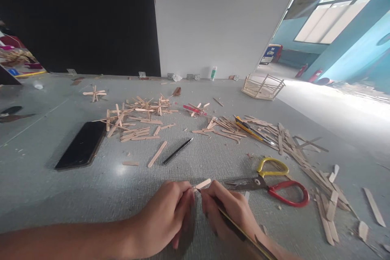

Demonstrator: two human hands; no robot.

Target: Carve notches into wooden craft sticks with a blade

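Note:
My left hand (172, 211) is closed, pinching a small wooden craft stick (203, 184) just above the table. In my right hand (228, 207) is a dark, yellow-striped pencil (231, 221); its tip meets the stick between my two hands. Right beside that hand lie scissors (258, 182) with one yellow and one red handle. A black pen (178, 151) rests on the table beyond my hands, with a loose craft stick (157, 154) to its left.
A phone (81, 145) lies at the left. Piles of craft sticks (137, 133) spread across the middle and right. A yellow utility knife (252, 131) lies among them. Farther back stand a small stick frame (263, 87) and a glue bottle (213, 73) by the upright panel (219, 20).

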